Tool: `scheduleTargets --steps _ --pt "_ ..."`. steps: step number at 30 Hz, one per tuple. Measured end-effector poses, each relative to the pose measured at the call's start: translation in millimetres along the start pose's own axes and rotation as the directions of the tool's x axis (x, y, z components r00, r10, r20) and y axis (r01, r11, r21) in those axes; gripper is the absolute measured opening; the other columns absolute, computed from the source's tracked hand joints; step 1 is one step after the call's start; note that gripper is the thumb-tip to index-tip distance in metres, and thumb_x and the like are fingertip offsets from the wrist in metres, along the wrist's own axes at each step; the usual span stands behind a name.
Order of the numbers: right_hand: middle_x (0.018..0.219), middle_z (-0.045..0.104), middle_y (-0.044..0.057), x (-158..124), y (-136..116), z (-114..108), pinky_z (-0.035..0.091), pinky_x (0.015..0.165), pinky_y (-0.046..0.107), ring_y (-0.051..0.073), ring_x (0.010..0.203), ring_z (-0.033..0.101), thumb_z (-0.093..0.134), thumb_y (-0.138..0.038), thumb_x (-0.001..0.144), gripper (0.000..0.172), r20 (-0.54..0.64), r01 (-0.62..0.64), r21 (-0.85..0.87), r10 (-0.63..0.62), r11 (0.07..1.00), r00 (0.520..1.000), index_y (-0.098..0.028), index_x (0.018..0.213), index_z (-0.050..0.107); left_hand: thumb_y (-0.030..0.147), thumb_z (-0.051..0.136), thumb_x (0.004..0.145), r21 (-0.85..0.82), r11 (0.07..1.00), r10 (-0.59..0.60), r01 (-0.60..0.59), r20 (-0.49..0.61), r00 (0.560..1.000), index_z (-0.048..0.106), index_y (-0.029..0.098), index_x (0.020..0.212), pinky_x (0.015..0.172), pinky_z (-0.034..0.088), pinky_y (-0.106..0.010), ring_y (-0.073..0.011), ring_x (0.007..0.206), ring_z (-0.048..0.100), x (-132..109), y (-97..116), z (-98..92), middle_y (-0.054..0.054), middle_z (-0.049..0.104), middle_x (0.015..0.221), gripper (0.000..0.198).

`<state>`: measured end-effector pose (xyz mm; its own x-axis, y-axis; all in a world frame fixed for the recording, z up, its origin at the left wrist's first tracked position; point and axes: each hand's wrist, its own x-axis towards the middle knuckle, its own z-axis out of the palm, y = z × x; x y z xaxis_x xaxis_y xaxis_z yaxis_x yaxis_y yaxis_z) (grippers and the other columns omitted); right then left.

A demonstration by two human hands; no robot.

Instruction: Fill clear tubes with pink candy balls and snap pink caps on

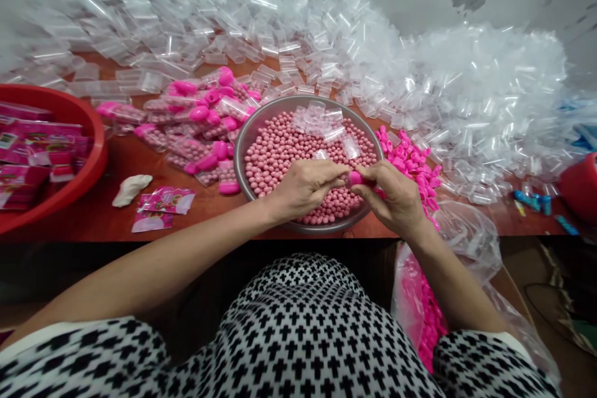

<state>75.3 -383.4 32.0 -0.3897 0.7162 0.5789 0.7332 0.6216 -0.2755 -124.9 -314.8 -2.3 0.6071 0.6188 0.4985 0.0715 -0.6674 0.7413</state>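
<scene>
- red basin of pink packets sits far left
- my left hand pinches a tube I can barely see, over the steel bowl of pink candy balls
- my right hand is curled round the pink cap, touching my left
- loose pink caps just right of the bowl

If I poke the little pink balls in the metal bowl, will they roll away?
Probably they would roll: the pink balls look round and smooth. The metal bowl has a raised rim, so they would likely stay inside. They seem small and hard, so a pinch might let one slip free.

left hand fingers pinched | right hand fingers pinched | fingertips meeting
</scene>
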Motion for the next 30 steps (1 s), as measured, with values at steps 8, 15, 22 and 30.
scheduleTargets --steps 8,15,22,30 --pt "0.076 0.061 0.003 3.8 9.7 7.2 0.049 0.064 0.028 0.017 0.069 0.058 0.055 -0.023 0.100 0.010 0.131 0.049 -0.027 -0.045 0.998 0.990 -0.022 0.092 0.060 0.015 0.049 0.091 0.231 0.968 0.081 -0.100 0.094 0.992 0.074 0.017 0.107 0.072 0.055 -0.027 -0.0192 0.082 0.073 -1.4 -8.7 4.0 -0.009 0.078 0.094 0.030" --pt "0.090 0.073 0.004 10.7 21.8 16.8 0.057 0.081 0.034 0.019 0.086 0.069 0.073 -0.033 0.090 0.018 -0.052 -0.221 0.374 0.258 0.901 0.965 -0.023 0.105 0.072 0.034 0.065 0.090 -0.383 0.892 -0.256 0.238 0.005 0.967 0.080 0.016 0.094 0.072 0.057 -0.027 -0.0178 0.078 0.072 14.2 -4.5 -1.0 -0.006 0.078 0.088 0.023" --pt "0.112 0.074 0.002 -3.2 18.9 11.2 0.064 0.085 0.040 0.019 0.085 0.074 0.090 -0.053 0.065 0.054 0.223 -0.457 0.855 0.622 0.246 0.751 -0.029 0.110 0.072 0.037 0.078 0.081 -0.635 0.710 -0.380 0.304 0.017 0.925 0.081 0.018 0.103 0.079 0.059 -0.031 -0.0177 0.082 0.073 16.2 -5.0 -4.7 -0.007 0.080 0.096 0.029" --pt "0.095 0.076 0.005 10.7 17.5 20.6 0.064 0.089 0.046 0.022 0.091 0.073 0.083 -0.065 0.067 0.056 0.624 -0.643 0.756 0.437 -0.126 0.648 -0.021 0.100 0.072 0.023 0.074 0.087 -0.192 0.980 -0.063 0.050 -0.062 0.996 0.081 0.028 0.102 0.101 0.051 -0.039 -0.0219 0.109 0.065 11.2 -12.3 -3.2 -0.005 0.077 0.101 0.018"
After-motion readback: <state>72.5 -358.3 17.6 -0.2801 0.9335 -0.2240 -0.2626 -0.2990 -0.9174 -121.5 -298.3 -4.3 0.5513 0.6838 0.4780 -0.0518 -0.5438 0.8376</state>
